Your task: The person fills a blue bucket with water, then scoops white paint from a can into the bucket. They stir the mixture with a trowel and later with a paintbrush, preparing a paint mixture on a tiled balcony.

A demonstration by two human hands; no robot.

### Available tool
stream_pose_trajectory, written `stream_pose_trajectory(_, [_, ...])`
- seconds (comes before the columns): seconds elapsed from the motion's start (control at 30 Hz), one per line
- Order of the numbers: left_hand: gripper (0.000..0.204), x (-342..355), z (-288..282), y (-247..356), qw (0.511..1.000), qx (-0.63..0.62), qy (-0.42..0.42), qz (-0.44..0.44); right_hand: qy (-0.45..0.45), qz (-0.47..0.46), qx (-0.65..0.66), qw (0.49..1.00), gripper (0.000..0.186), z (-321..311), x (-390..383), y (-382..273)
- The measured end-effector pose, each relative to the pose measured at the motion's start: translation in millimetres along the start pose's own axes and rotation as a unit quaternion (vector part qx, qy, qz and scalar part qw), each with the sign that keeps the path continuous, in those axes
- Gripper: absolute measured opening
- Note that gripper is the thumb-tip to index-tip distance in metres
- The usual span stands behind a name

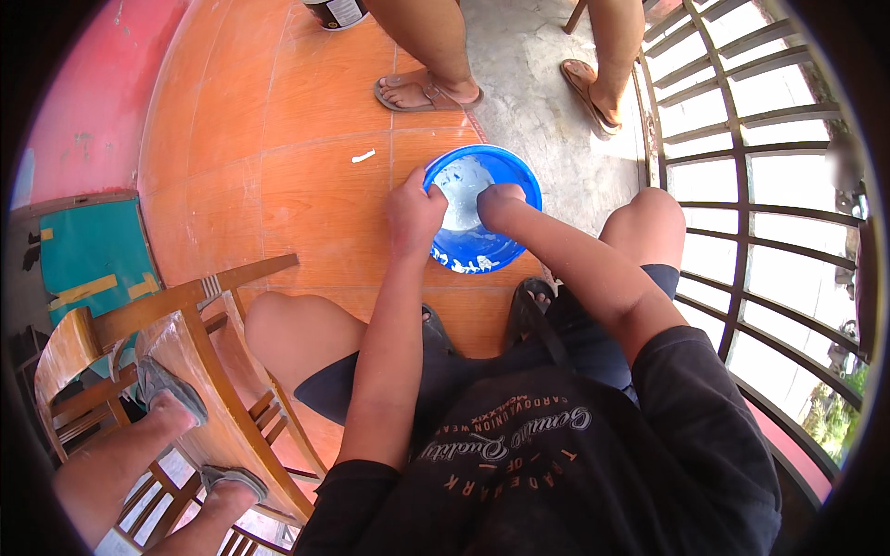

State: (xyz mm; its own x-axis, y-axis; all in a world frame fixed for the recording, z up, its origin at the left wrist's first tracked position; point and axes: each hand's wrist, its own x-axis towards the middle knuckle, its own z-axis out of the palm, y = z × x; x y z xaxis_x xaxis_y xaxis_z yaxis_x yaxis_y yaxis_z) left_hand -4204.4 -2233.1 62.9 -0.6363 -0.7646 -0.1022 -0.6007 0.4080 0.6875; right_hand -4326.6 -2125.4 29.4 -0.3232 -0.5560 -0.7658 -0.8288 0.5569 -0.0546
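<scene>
A round blue basin (514,167) stands on the orange tiled floor between my feet. Inside it is a pale, whitish wet mixture (461,181), and white splashes mark the near side of the wall. My left hand (415,215) is closed over the basin's left rim, thumb toward the inside. Reaching in from the right, my right hand (501,206) is curled into a fist above the mixture. Its fingers point down and away, so whatever it grips is hidden.
Beyond the basin, another person's sandalled foot (428,93) and second sandal (591,93) rest on the floor. A wooden chair (222,408) at lower left bears someone's slippered feet. A metal grille (742,185) runs along the right. A white scrap (363,156) and a bucket (336,13) lie farther off.
</scene>
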Motion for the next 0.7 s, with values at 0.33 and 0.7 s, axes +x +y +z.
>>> stream_pose_trajectory(0.33, [0.017, 4, 9, 3, 0.999, 0.016, 0.014, 0.025, -0.009, 0.002, 0.129, 0.992, 0.031, 14, -7, 4])
stream_pose_trajectory(0.7, [0.019, 7, 10, 0, 0.999, 0.04, 0.006, 0.008, -0.009, -0.01, 0.074, 0.997, 0.03, 34, -9, 0])
